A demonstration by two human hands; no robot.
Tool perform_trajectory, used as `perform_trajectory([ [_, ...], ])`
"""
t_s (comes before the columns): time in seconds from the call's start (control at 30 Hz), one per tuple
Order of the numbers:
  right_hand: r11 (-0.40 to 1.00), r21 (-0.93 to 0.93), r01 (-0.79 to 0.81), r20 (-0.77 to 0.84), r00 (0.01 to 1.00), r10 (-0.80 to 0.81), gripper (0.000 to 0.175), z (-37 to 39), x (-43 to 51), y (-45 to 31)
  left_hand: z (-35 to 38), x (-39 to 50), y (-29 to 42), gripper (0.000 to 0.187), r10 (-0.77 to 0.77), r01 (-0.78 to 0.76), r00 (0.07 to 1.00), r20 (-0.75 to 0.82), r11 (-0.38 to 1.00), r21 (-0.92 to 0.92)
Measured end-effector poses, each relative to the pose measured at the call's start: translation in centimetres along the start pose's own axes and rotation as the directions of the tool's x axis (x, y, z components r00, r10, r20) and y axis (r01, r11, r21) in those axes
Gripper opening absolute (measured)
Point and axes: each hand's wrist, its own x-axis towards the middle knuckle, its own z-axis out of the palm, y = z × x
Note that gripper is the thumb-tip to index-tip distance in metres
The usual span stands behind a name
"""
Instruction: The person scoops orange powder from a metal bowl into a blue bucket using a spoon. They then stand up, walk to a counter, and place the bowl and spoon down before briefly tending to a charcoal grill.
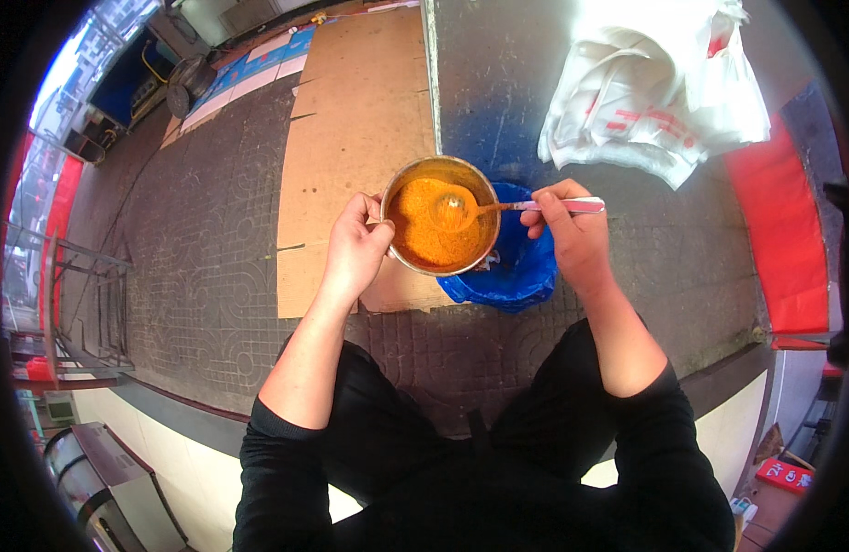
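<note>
My left hand [361, 241] grips the left rim of a round metal bowl [496, 238], thumb on the near side of the rim. Orange-red powder or paste [424, 234] covers the inside of the bowl; its exact kind cannot be told. In my right hand [562, 224] is the pale handle of a spoon [453, 207], whose round head, coated in orange, is over the middle of the bowl. Beneath the bowl and to its right stands a bin or bucket lined with a blue plastic bag [517, 279], partly hidden by the bowl and holding some small scraps.
A flat cardboard sheet [355, 138] lies on the patterned paving [204, 241] ahead. White plastic bags with red print [645, 103] hang or lie at the upper right, beside a red panel [776, 234]. A metal rack [86, 303] stands at the left.
</note>
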Motion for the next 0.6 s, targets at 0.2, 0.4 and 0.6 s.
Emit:
perform_trajectory([
  [0.2,1.000,-0.004,0.012,-0.001,1.000,-0.012,0.020,-0.39,0.23,0.02,-0.01,0.04,-0.01,0.020,-0.005,0.005,1.000,0.004,1.000,-0.006],
  [0.4,0.999,0.042,-0.015,0.049,0.999,0.013,0.021,-0.54,0.26,0.07,0.02,0.02,0.00,0.020,-0.004,0.004,1.000,0.000,1.000,0.002],
  [0.6,0.997,-0.053,-0.050,0.043,0.998,0.053,0.021,-0.62,0.15,-0.07,-0.04,0.01,0.16,0.020,-0.008,0.008,1.000,-0.007,1.000,-0.013],
])
